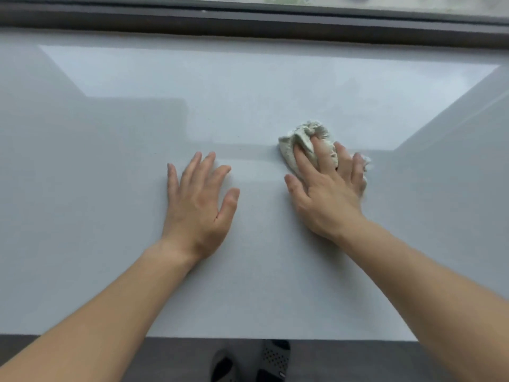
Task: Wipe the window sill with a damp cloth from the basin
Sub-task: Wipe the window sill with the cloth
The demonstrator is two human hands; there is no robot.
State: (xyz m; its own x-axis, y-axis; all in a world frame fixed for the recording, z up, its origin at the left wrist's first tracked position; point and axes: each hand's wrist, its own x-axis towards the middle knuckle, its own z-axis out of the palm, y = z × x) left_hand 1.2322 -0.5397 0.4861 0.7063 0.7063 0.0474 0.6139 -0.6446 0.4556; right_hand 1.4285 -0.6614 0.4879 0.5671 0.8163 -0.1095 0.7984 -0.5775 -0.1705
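A wide, glossy white window sill (115, 166) fills most of the view. A crumpled pale cloth (301, 139) lies on it right of centre. My right hand (325, 188) presses down on the cloth, fingers spread over it, with cloth showing past the fingertips and at the hand's right side. My left hand (201, 199) rests flat on the bare sill to the left of the cloth, fingers apart, holding nothing. A faint wet streak runs between the two hands. The basin is not in view.
A dark window frame (248, 20) runs along the far edge of the sill, with glass above it. The sill's near edge (303, 339) meets a grey floor, where my feet in dark perforated slippers (272, 357) stand.
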